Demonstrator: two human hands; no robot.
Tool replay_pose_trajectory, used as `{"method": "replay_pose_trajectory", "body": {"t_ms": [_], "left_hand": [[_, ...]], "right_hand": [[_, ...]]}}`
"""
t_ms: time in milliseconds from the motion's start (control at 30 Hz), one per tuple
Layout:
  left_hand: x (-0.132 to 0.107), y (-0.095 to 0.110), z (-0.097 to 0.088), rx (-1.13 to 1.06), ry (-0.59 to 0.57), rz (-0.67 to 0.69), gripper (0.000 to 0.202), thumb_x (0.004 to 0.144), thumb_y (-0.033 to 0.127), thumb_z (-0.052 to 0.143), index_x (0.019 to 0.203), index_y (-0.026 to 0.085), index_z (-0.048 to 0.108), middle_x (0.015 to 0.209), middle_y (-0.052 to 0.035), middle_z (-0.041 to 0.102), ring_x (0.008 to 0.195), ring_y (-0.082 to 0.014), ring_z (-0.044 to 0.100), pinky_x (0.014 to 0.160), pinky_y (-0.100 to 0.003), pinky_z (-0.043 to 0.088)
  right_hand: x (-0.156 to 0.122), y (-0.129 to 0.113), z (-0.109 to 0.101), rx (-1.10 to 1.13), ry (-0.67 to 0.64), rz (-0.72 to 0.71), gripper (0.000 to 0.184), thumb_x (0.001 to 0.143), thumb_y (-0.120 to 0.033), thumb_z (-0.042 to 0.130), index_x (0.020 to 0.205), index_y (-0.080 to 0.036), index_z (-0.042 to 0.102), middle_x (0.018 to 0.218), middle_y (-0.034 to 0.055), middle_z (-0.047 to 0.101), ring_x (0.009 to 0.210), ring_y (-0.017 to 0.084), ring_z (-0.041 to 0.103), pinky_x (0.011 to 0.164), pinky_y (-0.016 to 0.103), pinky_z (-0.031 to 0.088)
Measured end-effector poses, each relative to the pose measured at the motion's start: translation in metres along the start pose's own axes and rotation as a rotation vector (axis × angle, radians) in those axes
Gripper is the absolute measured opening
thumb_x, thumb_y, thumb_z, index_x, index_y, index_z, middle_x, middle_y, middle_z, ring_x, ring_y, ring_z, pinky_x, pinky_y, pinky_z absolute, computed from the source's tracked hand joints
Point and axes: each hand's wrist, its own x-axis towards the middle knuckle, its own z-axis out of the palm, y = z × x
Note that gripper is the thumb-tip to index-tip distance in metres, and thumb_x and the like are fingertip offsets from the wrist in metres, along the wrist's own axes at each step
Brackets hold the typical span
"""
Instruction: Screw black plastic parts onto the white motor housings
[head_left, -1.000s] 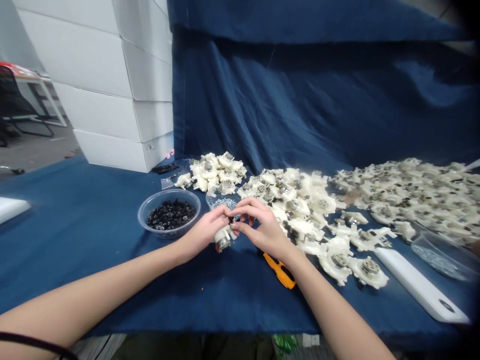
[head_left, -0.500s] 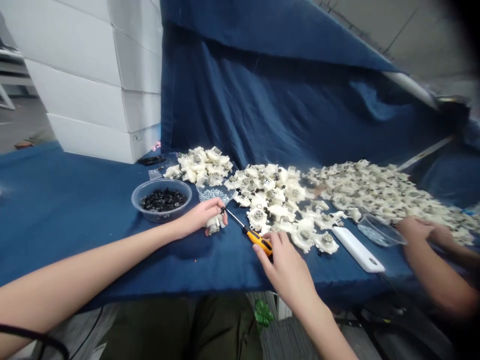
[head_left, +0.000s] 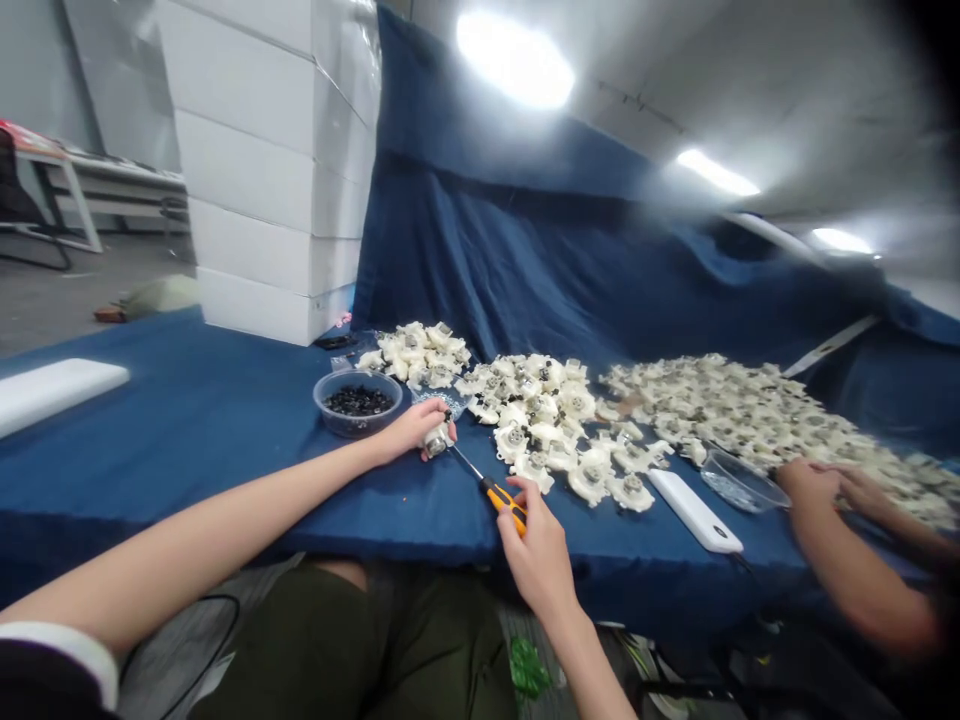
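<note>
My left hand (head_left: 411, 430) grips a white plastic part with a small metal motor (head_left: 436, 441) at the table's middle. My right hand (head_left: 537, 556) is shut on the orange-and-black handle of a screwdriver (head_left: 504, 503). Its thin steel shaft points up and left, with the tip close to the held part. Many similar white plastic parts lie in a loose pile (head_left: 536, 412) just beyond the screwdriver. A co-worker's hands (head_left: 817, 488) rest at the right edge of a larger pile (head_left: 735, 410).
A clear bowl of small black parts (head_left: 356, 403) and a dish of screws (head_left: 439, 400) stand beyond my left hand. A clear dish (head_left: 739, 480) and a white bar (head_left: 694, 510) lie on the blue cloth at right. White boxes (head_left: 270, 170) are stacked behind.
My right hand has left the part and now holds the screwdriver, which was lying on the cloth. The view has tilted upward, and a co-worker's hands have come in at right.
</note>
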Motion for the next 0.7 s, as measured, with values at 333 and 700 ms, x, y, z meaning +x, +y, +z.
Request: {"method": "replay_pose_trajectory", "body": {"t_ms": [333, 700], "left_hand": [[0.004, -0.008, -0.006, 0.013, -0.009, -0.031, 0.025, 0.089, 0.043, 0.055, 0.097, 0.020, 0.048, 0.091, -0.0085, 0.073, 0.066, -0.0167, 0.065, 0.040, -0.021, 0.050], [0.007, -0.006, -0.002, -0.008, -0.027, -0.038, 0.024, 0.088, 0.041, 0.059, 0.096, 0.020, 0.050, 0.091, -0.0079, 0.073, 0.065, -0.0171, 0.067, 0.040, -0.021, 0.050]], "right_hand": [[-0.008, 0.017, 0.020, 0.206, 0.268, -0.241, 0.036, 0.095, -0.031, 0.065, 0.130, -0.029, 0.069, 0.096, 0.0028, 0.068, 0.084, 0.012, 0.066, 0.079, 0.023, 0.051], [-0.009, 0.017, 0.020, 0.173, 0.265, -0.234, 0.038, 0.096, -0.029, 0.064, 0.133, -0.031, 0.067, 0.091, 0.0018, 0.064, 0.077, 0.010, 0.062, 0.072, 0.022, 0.047]]}}
